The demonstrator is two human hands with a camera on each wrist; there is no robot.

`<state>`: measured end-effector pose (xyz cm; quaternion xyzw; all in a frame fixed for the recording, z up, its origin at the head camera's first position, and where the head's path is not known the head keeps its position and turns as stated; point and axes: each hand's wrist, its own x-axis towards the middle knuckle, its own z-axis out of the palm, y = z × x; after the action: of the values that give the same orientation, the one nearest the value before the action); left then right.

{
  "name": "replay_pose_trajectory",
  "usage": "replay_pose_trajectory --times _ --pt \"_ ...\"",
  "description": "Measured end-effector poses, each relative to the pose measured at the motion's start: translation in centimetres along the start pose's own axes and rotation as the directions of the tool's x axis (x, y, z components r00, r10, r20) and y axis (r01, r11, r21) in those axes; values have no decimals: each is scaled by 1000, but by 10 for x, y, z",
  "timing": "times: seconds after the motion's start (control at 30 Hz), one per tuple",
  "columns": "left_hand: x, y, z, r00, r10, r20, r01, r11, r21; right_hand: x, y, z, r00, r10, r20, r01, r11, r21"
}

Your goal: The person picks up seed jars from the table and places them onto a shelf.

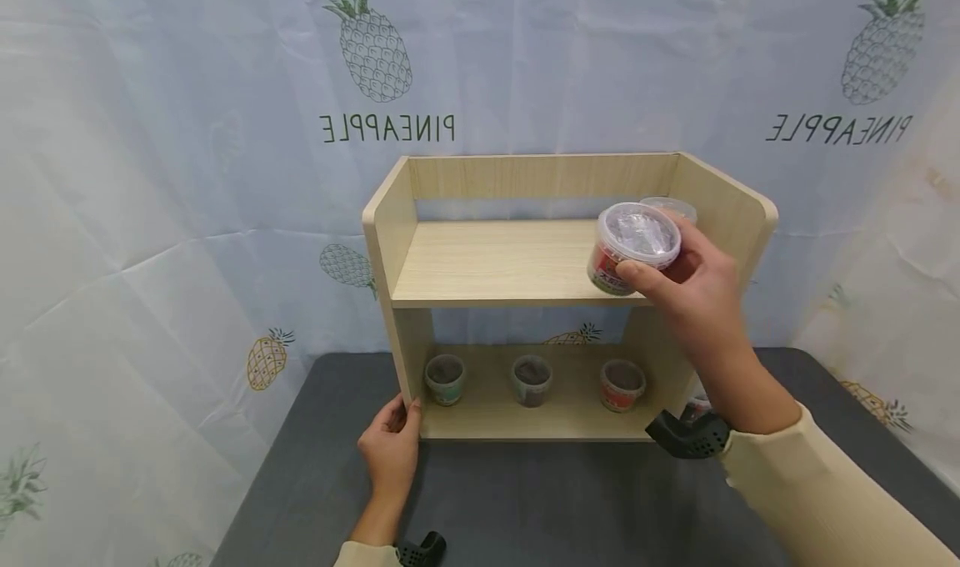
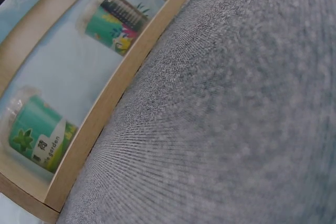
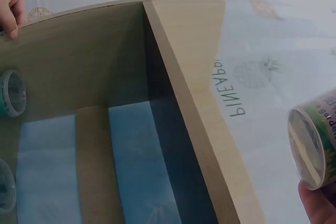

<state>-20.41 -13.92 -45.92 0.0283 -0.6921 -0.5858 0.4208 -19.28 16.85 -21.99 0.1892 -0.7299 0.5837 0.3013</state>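
A two-tier wooden shelf [image 1: 495, 258] stands on the dark table. My right hand [image 1: 701, 292] holds a plastic cup [image 1: 630, 254] with a clear lid and a reddish printed label, tilted in front of the upper board's right end. In the right wrist view the held cup [image 3: 320, 140] shows at the right edge with a fingertip under it. Just behind it, a second clear-lidded cup [image 1: 678, 208] is mostly hidden. Low on the left, my left hand [image 1: 393, 450] grips the front edge of the shelf's left side panel, thumb towards the inside.
On the lower board stand a green cup [image 1: 446, 383], a dark-labelled cup [image 1: 532, 382] and a red cup [image 1: 622, 386]. Another cup [image 1: 699, 403] is partly hidden behind my right wrist. The grey table [image 1: 555, 500] extends in front; a pineapple-print curtain [image 1: 187, 175] hangs behind.
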Motion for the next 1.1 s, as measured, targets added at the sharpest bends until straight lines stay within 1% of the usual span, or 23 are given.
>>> replay_pose_trajectory --times 0.2,0.33,0.5,0.67,0.8,0.97,1.1 --pt "1 1 0 1000 8 0 -8 1000 -7 18 5 17 995 50 87 -51 999 2" --pt "1 1 0 1000 16 0 -16 1000 -7 31 10 24 987 98 123 -91 994 -63" --pt "1 0 1 1000 26 -5 -26 1000 -10 48 17 33 975 171 144 -156 982 -111" --pt "1 0 1 1000 27 -10 -27 1000 -4 65 26 42 955 255 154 -229 959 -167" --pt "1 1 0 1000 18 -4 -18 1000 -5 76 32 49 934 314 168 -279 939 -200" --pt "1 1 0 1000 10 2 -10 1000 -7 85 38 56 909 362 206 -310 918 -245" --pt "1 3 0 1000 10 -1 -10 1000 -6 88 42 59 888 392 239 -325 905 -275"
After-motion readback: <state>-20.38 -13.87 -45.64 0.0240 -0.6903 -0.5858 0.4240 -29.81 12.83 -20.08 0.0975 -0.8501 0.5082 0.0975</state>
